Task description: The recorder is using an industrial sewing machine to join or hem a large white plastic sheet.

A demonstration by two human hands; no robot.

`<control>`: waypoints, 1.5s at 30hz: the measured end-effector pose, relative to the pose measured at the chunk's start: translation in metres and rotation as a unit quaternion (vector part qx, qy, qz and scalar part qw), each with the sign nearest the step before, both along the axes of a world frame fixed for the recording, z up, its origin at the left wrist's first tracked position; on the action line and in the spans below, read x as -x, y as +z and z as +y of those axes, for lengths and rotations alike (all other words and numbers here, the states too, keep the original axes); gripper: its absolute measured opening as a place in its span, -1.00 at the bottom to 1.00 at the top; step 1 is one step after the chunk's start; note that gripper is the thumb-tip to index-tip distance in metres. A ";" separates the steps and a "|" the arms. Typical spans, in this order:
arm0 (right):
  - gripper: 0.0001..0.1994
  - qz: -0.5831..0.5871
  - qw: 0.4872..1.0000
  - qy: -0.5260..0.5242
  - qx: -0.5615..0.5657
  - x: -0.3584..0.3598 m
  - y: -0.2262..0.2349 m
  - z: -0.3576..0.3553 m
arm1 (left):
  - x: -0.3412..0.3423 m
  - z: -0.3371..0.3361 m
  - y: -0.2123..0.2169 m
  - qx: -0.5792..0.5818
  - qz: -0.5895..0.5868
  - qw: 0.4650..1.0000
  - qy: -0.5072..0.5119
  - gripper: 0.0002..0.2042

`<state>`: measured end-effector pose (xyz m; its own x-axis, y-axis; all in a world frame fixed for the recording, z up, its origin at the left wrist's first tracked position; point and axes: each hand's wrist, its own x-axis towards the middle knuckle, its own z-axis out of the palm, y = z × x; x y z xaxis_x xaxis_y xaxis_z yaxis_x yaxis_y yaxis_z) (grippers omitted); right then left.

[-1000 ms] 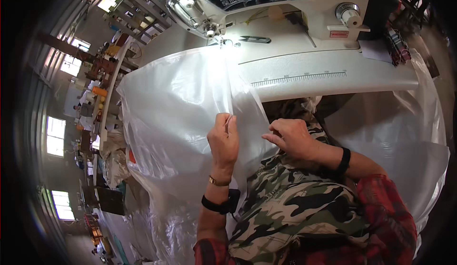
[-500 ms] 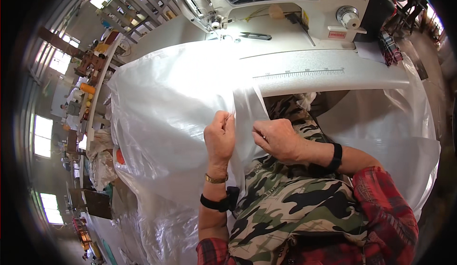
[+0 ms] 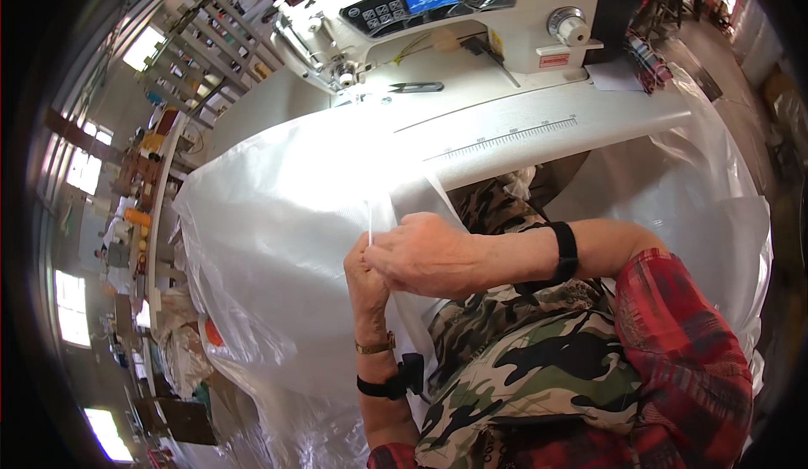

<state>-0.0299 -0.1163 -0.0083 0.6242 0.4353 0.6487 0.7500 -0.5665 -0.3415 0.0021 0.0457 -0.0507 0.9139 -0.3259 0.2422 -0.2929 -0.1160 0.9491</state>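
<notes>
A big sheet of clear plastic film (image 3: 278,242) hangs from the sewing table over my lap. My left hand (image 3: 366,279) pinches a narrow edge of the film near its fold. My right hand (image 3: 421,254) lies across and just above the left, fingers closed on the same edge. Both wrists wear black bands, and the left also has a gold bracelet. The film's lower part drops out of sight below my knees.
A white industrial sewing machine (image 3: 446,14) with a lit blue display stands on the white table (image 3: 539,124), which carries a printed ruler strip. Dark scissors (image 3: 417,87) lie by the needle. Racks and shelves (image 3: 151,157) fill the left. More film bunches at right (image 3: 724,216).
My hands have come together: the right one slid left onto the left hand, and both drew the film edge down and toward me. My head view shifted closer to the table.
</notes>
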 end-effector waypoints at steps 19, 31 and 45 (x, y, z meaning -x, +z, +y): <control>-0.89 -0.036 0.981 0.083 0.173 -0.009 -0.011 0.005 | -0.005 0.014 0.004 0.140 0.185 0.969 -0.088 -0.92; -0.86 -0.066 0.989 0.109 0.069 -0.007 -0.042 -0.003 | -0.002 0.001 0.015 0.069 0.165 0.984 0.014 -0.84; -0.86 0.353 0.881 0.102 -0.297 -0.024 -0.061 0.043 | -0.011 0.003 0.067 -0.007 0.097 0.993 0.063 -0.79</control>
